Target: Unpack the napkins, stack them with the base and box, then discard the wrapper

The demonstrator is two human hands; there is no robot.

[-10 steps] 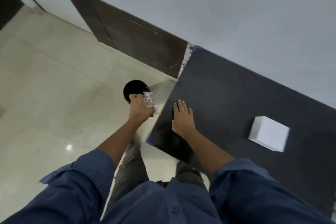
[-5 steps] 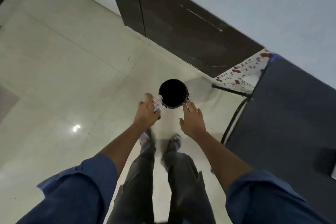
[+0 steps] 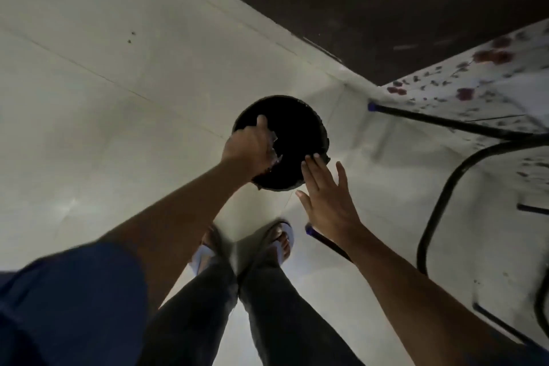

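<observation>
A round black bin (image 3: 300, 134) stands on the pale tiled floor in front of my feet. My left hand (image 3: 249, 148) hangs over the bin's left rim, fingers curled around a crumpled clear wrapper (image 3: 274, 147), of which only a small shiny scrap shows below the fingers. My right hand (image 3: 329, 196) is flat with fingers spread, holding nothing, just at the bin's near right edge. The napkins, base and box are out of view.
Black metal table legs (image 3: 439, 202) curve down at the right, with a floral patterned sheet (image 3: 475, 89) behind them. A dark brown wall panel (image 3: 386, 9) runs along the top. My sandalled feet (image 3: 279, 244) stand just below the bin.
The view has turned away from the black table and dropped toward the bin. My left hand carried the wrapper from beside the bin to over its opening. My right hand followed to the bin's edge.
</observation>
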